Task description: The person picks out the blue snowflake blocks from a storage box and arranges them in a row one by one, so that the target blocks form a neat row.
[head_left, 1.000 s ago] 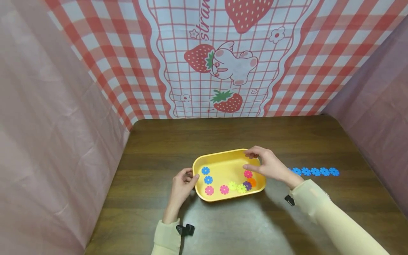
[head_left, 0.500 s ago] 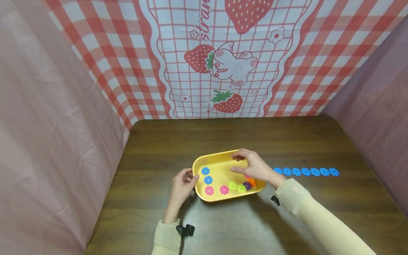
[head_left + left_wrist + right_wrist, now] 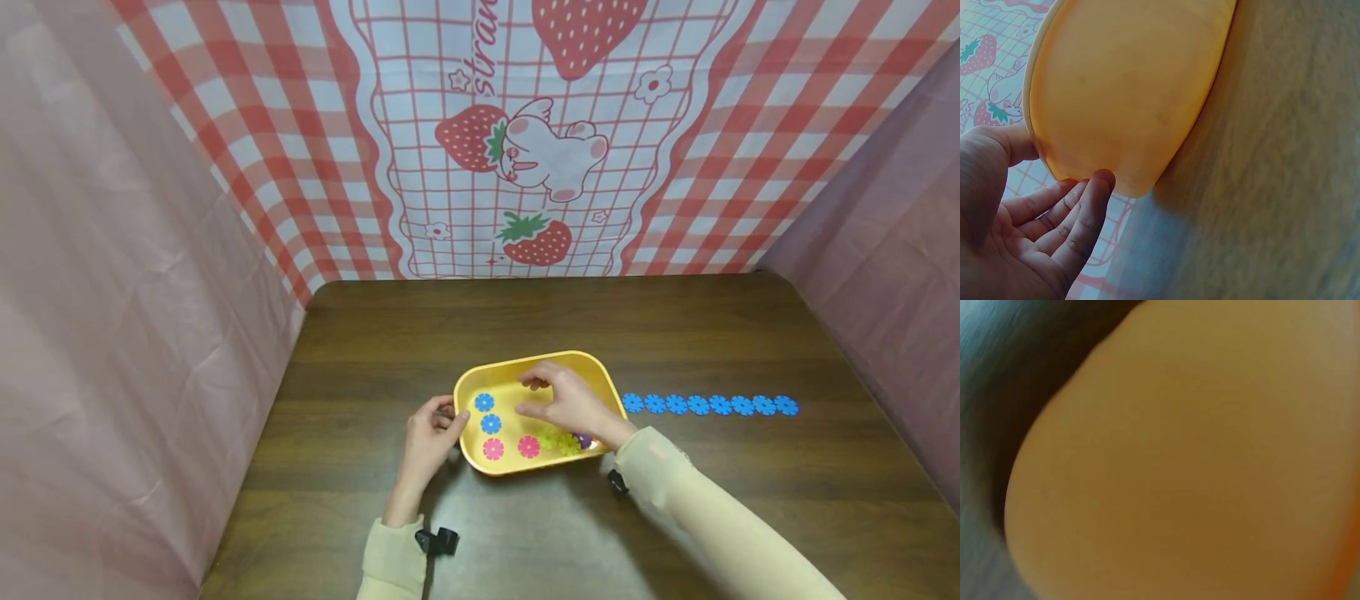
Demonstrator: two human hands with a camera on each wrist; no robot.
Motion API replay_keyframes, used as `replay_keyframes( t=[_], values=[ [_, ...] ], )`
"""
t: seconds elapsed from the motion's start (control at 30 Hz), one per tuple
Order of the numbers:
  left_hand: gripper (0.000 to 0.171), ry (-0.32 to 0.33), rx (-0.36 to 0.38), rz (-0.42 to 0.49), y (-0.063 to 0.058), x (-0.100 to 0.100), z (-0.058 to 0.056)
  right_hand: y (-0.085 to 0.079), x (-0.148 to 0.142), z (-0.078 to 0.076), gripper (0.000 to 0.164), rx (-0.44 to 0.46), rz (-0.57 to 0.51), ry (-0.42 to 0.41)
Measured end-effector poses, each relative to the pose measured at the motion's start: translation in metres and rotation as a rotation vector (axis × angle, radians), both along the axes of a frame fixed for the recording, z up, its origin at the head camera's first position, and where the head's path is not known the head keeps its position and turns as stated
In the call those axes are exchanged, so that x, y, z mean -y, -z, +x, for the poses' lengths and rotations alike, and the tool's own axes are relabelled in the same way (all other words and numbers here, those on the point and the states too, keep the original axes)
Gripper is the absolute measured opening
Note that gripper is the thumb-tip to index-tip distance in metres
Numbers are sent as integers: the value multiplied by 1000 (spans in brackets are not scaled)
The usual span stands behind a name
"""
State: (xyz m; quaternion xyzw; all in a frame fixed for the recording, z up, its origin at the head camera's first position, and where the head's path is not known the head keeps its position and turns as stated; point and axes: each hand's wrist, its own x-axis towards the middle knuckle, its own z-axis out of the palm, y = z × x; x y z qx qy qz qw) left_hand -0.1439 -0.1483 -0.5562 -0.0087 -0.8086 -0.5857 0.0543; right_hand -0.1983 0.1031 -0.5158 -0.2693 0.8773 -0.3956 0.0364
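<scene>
A yellow plastic tray point(image 3: 540, 367) is tilted slightly on the table, its outer wall filling much of both wrist views. My left hand point(image 3: 431, 437) grips its left end, thumb over the rim and fingers against the outside. Over the tray's middle reaches my right hand point(image 3: 566, 404), thumb and fingers apart and nothing between them. Inside lie small flower-shaped discs: two blue discs point(image 3: 491, 424) at the left, two pink discs point(image 3: 528, 447) at the front, and yellow-green discs point(image 3: 558, 441) beside a purple disc point(image 3: 583, 441). The right forearm hides the tray's right corner.
Several blue flower discs point(image 3: 698, 405) form a straight row on the wooden table point(image 3: 390, 333), running right from the tray. A strawberry-patterned cloth point(image 3: 555, 142) hangs behind the table, with pink curtains point(image 3: 135, 292) at the sides.
My right hand has moved left across the tray, from its right rim to its middle, uncovering more of the blue row and covering the orange and right-hand pink discs. The left hand stays put.
</scene>
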Motion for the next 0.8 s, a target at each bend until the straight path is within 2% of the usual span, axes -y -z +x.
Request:
replay_keyframes(
  t=[0.23, 0.37, 0.6, 0.8],
  values=[
    [29, 5, -3, 13, -2, -1, 0, 10, 20, 3, 41, 9, -14, -12],
    [30, 14, -4, 17, -2, -2, 0, 12, 30, 5, 38, 20, 24, -29],
    [30, 15, -12, 27, 0, 0, -1, 18, 42, 4, 35, 44, 83, 2],
    [30, 4, -21, 50, 1, 0, -1, 22, 50, 3, 34, 53, 141, -7]
  ],
)
